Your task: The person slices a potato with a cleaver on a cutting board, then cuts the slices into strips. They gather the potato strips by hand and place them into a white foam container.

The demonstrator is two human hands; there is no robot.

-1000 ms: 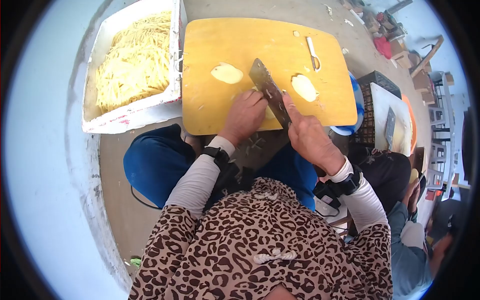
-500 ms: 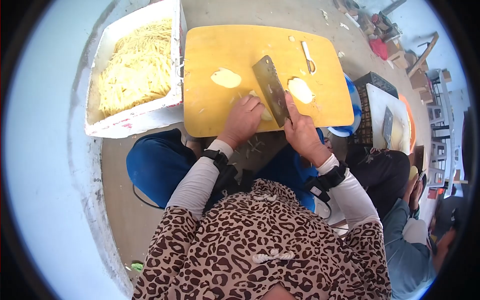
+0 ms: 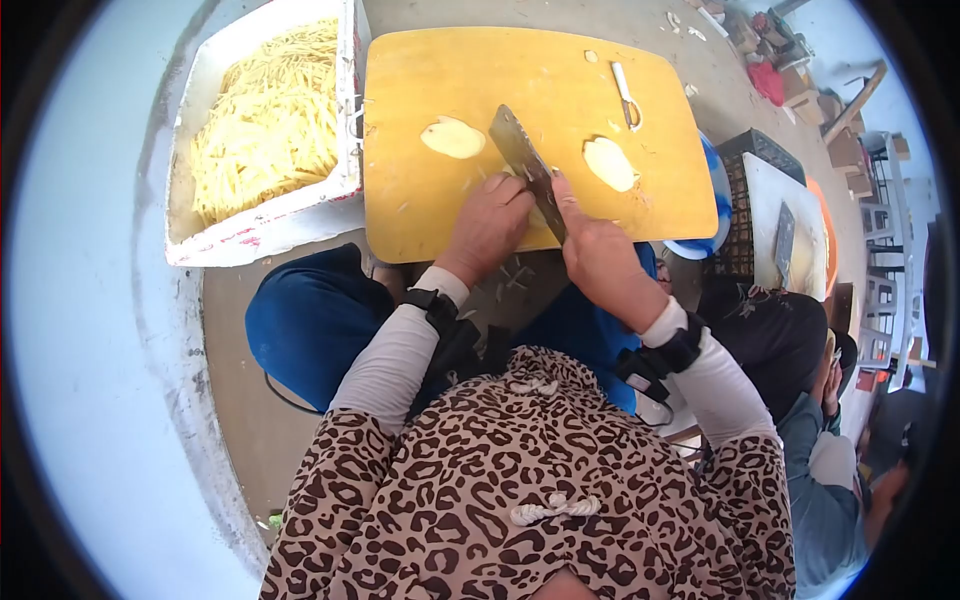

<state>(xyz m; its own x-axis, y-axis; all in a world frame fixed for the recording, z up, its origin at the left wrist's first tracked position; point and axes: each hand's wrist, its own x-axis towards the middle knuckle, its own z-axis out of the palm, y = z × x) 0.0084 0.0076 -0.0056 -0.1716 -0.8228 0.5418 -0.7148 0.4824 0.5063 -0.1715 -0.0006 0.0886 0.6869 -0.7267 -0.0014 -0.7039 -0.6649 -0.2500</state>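
Note:
My right hand (image 3: pixel 607 262) grips a cleaver (image 3: pixel 526 156), index finger along the blade, which slants up and left over a yellow cutting board (image 3: pixel 430 80). Just left of the blade, my left hand (image 3: pixel 488 226) has its fingers curled down on a pale potato piece (image 3: pixel 537 217), mostly hidden by the fingers and blade. Stacked-looking potato slices (image 3: pixel 453 138) lie on the board's left side. More potato slices (image 3: pixel 610 164) sit to the right of the cleaver. A peeler with a white handle (image 3: pixel 621 80) rests near the upper right.
A white foam box (image 3: pixel 262 232) of pale yellow strips (image 3: pixel 268 120) stands against the board's left side. At right are a black crate (image 3: pixel 737 200), a white board (image 3: pixel 765 190) with another cleaver (image 3: pixel 783 235), and a seated person's sleeve (image 3: pixel 815 500).
The cleaver has shifted left, its blade now close against my left fingers, covering more of the potato piece. The board appears slightly higher in view.

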